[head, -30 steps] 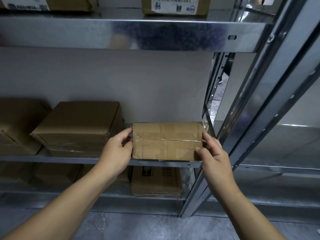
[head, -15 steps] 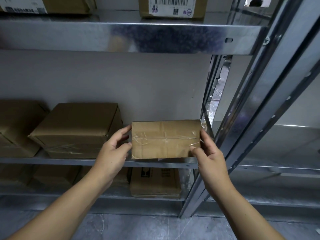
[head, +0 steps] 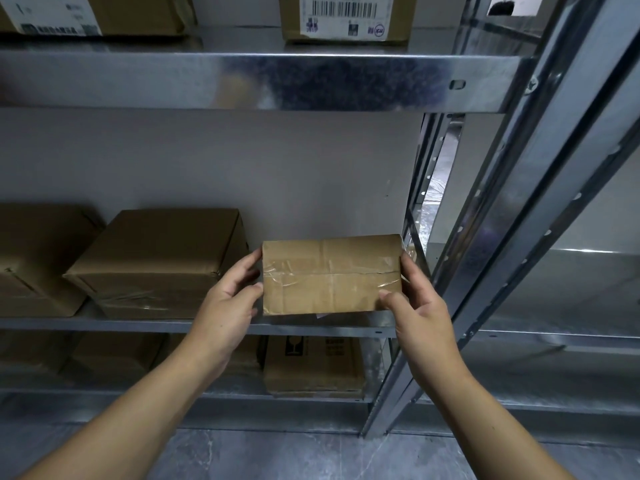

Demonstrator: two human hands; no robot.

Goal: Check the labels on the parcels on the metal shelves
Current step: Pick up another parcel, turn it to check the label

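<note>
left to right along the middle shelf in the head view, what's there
brown cardboard box cut off at the edge, larger brown cardboard box, left hand, small taped brown parcel, right hand, grey metal upright

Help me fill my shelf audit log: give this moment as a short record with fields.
held parcel: small taped brown box, at the front edge of the middle shelf
left hand: grips its left end
right hand: grips its right end
label on facing side: none visible, only clear tape
upper shelf: box with a barcode label
</note>
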